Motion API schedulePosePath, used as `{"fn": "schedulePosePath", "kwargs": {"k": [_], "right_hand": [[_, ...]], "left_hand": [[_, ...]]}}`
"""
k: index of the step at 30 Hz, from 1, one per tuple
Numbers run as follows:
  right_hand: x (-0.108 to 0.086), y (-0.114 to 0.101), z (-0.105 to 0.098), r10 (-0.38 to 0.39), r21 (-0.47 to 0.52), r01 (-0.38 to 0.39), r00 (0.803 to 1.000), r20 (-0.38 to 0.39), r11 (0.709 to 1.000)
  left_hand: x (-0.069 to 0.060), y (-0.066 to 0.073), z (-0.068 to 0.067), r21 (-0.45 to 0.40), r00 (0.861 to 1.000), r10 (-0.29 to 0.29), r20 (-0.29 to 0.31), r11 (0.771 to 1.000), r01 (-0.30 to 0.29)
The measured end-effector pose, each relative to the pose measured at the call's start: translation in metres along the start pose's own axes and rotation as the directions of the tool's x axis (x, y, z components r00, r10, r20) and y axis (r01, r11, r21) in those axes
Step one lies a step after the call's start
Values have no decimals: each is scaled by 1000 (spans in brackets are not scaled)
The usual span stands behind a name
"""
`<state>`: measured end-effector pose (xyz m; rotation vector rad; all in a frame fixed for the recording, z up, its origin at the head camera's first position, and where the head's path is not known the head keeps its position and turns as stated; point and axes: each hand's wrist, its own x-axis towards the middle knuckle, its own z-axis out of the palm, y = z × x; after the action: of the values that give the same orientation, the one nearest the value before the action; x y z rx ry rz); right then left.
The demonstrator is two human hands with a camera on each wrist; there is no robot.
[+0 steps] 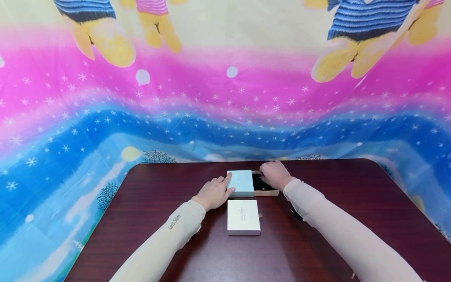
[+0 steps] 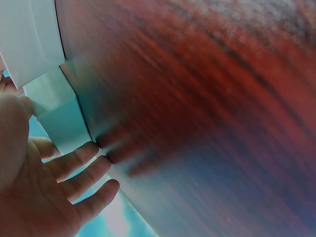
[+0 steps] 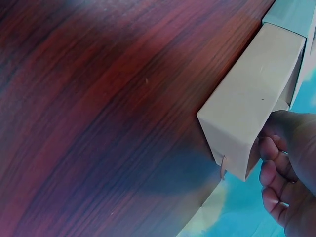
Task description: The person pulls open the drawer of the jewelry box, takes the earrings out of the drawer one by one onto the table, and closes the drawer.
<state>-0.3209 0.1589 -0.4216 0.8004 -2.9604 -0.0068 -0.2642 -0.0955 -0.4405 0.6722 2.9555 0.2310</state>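
A light blue box sleeve (image 1: 240, 182) lies near the table's far edge, its cream drawer (image 1: 266, 193) pulled out to the right and black inside, with a small gold-coloured star shape. My left hand (image 1: 213, 194) touches the sleeve's left side, fingers extended; in the left wrist view that hand (image 2: 59, 190) is beside the blue sleeve (image 2: 64, 121). My right hand (image 1: 275, 175) reaches into the drawer from above. In the right wrist view its fingers curl at the drawer (image 3: 247, 94), with the thumb tip hidden; whether it pinches anything cannot be seen.
A white box (image 1: 244, 217) with small printing lies just in front of the blue one, a small tab at its right side. The dark red wooden table (image 1: 158, 235) meets a patterned cloth (image 1: 211, 98) hanging behind it.
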Motion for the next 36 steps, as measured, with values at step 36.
{"fn": "schedulePosePath", "kwargs": {"k": [36], "right_hand": [[0,3,4,-74,-38,70,993,-93,997]], "left_hand": [[-1,-1,1,-5,1000,-2,-7,1000,2]]}}
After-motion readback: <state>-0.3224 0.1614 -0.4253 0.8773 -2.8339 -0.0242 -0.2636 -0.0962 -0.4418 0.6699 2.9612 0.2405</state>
